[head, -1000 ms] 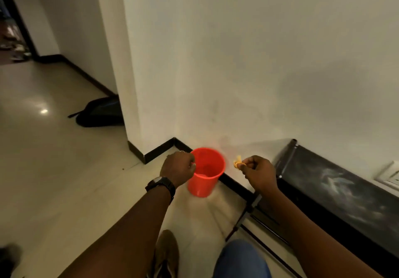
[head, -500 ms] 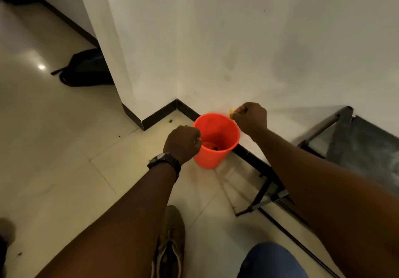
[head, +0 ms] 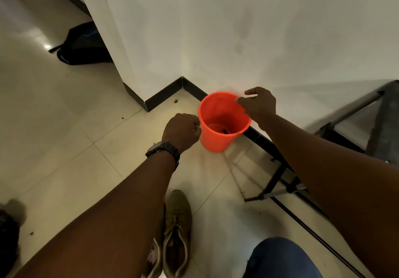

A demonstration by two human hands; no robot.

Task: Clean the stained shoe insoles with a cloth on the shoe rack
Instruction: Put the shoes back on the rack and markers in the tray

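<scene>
My left hand (head: pixel 182 132) is curled in a fist against the left rim of an orange bucket (head: pixel 218 141) and appears to grip the rim. The bucket hangs by the wall corner, just above the floor. Something small and dark (head: pixel 225 130) lies at its bottom. My right hand (head: pixel 259 105) hovers over the bucket's far right rim with loose, parted fingers and nothing visible in them. The black metal shoe rack (head: pixel 354 113) stands to the right against the wall. An olive-brown shoe (head: pixel 178 232) lies on the tiles below my left arm. No cloth or insole shows.
A black bag (head: pixel 84 44) lies on the floor behind the wall's corner at the upper left. A dark object (head: pixel 8 234) sits at the lower left edge. My knee in blue jeans (head: pixel 280 258) is at the bottom right. Pale tiles spread to the left.
My right hand carried a small yellow piece to the bucket's far rim; the piece is no longer in it and its fingers have loosened. The view has tilted down towards the bucket.
</scene>
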